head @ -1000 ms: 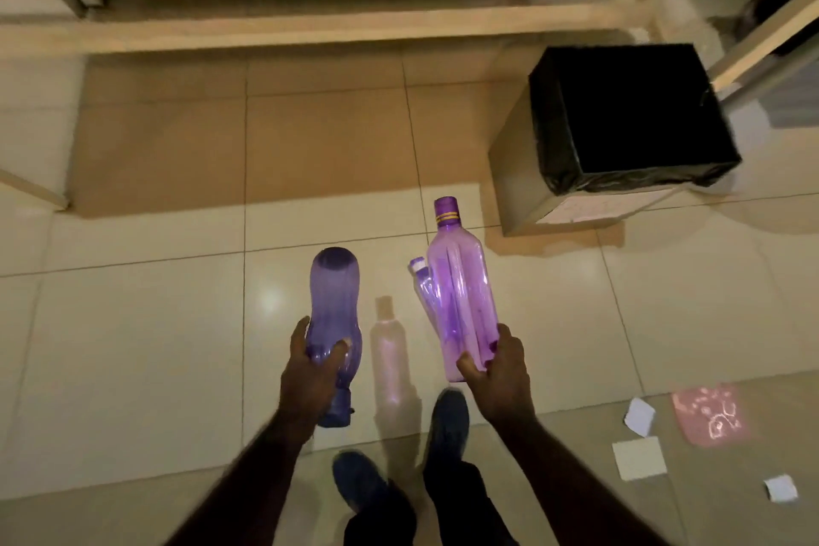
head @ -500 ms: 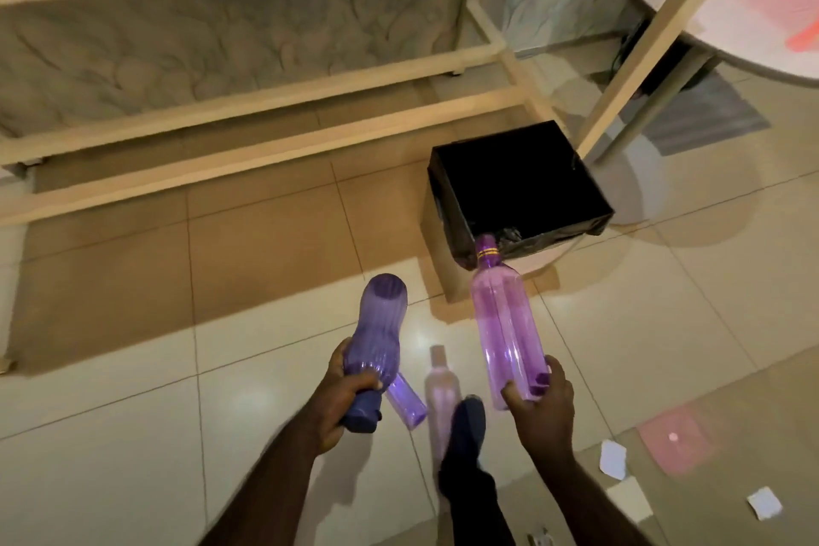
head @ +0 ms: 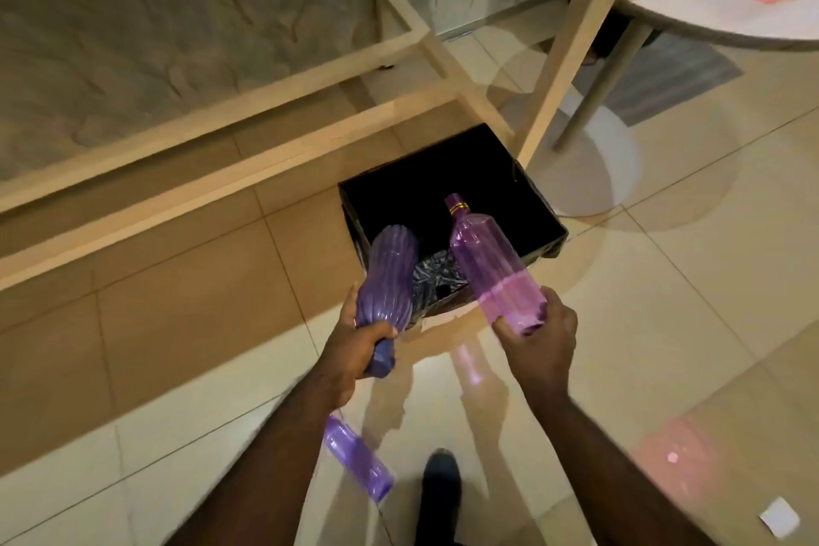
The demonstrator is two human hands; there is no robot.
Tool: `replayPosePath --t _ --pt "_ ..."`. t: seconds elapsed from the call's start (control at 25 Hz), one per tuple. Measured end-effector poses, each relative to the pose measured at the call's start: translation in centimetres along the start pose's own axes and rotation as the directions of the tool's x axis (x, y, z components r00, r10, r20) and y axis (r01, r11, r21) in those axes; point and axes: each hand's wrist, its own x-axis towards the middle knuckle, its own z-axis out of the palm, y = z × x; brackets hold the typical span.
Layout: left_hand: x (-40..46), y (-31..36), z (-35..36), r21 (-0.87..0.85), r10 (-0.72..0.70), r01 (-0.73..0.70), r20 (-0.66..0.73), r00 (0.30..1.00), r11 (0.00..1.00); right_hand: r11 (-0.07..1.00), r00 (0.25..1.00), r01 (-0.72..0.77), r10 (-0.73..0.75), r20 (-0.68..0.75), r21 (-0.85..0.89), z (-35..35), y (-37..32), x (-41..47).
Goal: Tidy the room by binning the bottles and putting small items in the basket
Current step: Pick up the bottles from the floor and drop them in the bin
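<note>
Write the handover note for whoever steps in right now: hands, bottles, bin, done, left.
Left hand grips the ribbed purple bottle by its cap end.
Right hand grips the clear pink bottle by its base, neck over the black-lined bin.
A third purple bottle lies on the floor.
Done: no bottle seen in the bin.
Left: bin all three, then pick up the paper scrap. Basket not in view.

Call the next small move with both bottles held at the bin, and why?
Probably let go of the pink bottle: the right hand grips its base and its neck already tips over the open bin, further in than the left hand's ribbed bottle.
</note>
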Motion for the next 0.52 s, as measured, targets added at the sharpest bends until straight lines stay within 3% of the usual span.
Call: replayPosePath --t 0.2,0.32,0.44,0.52 --pt "7.9 1.5 4.9 0.072 0.011 -0.006 -0.060 0.998 0.997 0.989 0.998 0.066 -0.067 -0.001 -0.129 3.3 0.3 7.5" --pt "11.8 0.7 6.8 0.237 0.043 -0.009 -0.138 0.989 0.971 0.983 0.996 0.086 -0.080 0.043 -0.162 6.0 1.1 9.9" --pt "14.8 -0.4 7.9 0.249 0.027 0.014 -0.158 0.987 0.968 0.980 0.991 0.109 -0.095 0.095 -0.164 8.5 2.3 11.4" --pt "16.3 -0.9 8.4 0.285 0.015 0.031 -0.159 0.987 0.958 0.948 0.980 0.183 -0.156 0.120 -0.260 10.0 2.8 12.3"
